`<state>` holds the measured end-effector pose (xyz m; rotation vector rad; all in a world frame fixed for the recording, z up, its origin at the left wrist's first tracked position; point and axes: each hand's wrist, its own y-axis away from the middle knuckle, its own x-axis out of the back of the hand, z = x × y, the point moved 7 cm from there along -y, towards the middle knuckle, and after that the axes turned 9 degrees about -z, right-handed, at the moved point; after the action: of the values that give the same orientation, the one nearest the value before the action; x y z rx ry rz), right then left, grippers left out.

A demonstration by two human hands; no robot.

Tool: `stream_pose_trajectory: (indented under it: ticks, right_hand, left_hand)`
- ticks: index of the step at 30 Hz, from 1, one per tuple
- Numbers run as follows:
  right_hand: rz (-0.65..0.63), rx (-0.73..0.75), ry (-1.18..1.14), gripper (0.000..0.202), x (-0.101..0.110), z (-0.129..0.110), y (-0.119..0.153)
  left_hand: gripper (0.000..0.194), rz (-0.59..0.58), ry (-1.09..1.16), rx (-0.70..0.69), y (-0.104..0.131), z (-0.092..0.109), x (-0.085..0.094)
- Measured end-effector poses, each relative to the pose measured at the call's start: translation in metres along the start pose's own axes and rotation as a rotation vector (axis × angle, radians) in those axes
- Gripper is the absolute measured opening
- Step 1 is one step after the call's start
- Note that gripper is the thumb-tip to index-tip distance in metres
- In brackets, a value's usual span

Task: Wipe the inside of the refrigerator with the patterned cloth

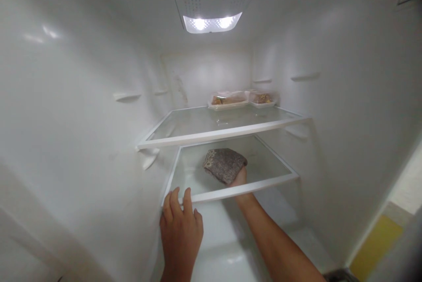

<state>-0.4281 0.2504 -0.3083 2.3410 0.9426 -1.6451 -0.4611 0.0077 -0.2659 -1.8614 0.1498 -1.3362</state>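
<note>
Inside a refrigerator, my left hand (pixel 182 229) holds the front left corner of the lower glass shelf (pixel 263 182), its fingertips over the white rim. My right hand (pixel 240 177) has a folded grey-brown cloth (pixel 226 164) with a pale pattern at one end. The shelf's rim crosses in front of my right wrist, so that hand and the cloth appear through the glass, beneath the shelf. Most of the right fingers are hidden behind the cloth.
Above is another glass shelf (pixel 198 126), with two wrapped food trays (pixel 228 101) (pixel 263 99) at its back. A lit lamp panel (pixel 214 7) is in the ceiling. Shelf supports (pixel 128 97) stick out from the side walls. Something yellow (pixel 376 247) shows outside at the lower right.
</note>
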Motion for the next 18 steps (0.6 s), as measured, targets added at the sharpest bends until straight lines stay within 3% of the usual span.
stream_pose_trajectory:
  ticks: [3, 6, 11, 14, 18]
  right_hand:
    - [-0.016, 0.027, -0.056, 0.035, 0.002, -0.017, -0.011]
    - [0.005, 0.093, -0.091, 0.039, 0.014, -0.049, -0.021]
    - [0.085, 0.187, -0.099, 0.045, 0.04, -0.098, -0.013]
    - [0.127, 0.178, -0.094, 0.045, 0.042, -0.1, -0.001]
    - [0.177, 0.124, -0.094, 0.038, 0.037, -0.072, 0.031]
  left_hand:
    - [0.047, 0.0, 0.011, -0.013, 0.0, 0.0, -0.001]
    - [0.047, -0.01, 0.014, 0.008, 0.001, -0.002, -0.003]
    - [0.045, -0.027, -0.011, 0.012, 0.0, 0.001, -0.005]
    - [0.047, -0.02, -0.018, 0.009, 0.0, 0.002, -0.004]
    - [0.05, -0.029, 0.003, 0.013, 0.001, 0.0, -0.003]
